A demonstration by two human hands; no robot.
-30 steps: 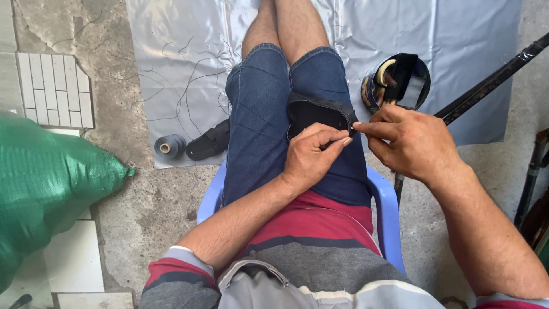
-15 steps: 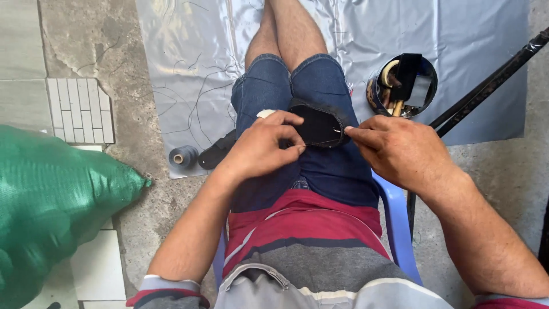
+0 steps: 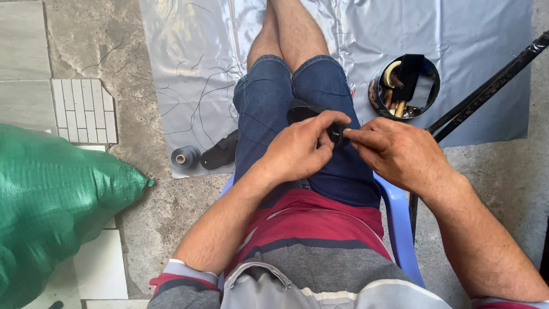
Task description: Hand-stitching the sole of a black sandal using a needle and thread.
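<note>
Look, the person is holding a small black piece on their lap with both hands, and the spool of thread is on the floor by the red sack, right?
Not quite. The sack is green, not red, as the head view shows. The rest holds: the left hand and right hand both hold the small black piece on the lap, and the spool of thread sits on the floor nearby.

One thread spool [image 3: 186, 157], one tool tin [image 3: 404, 87], one green sack [image 3: 51, 200], two hands.
</note>
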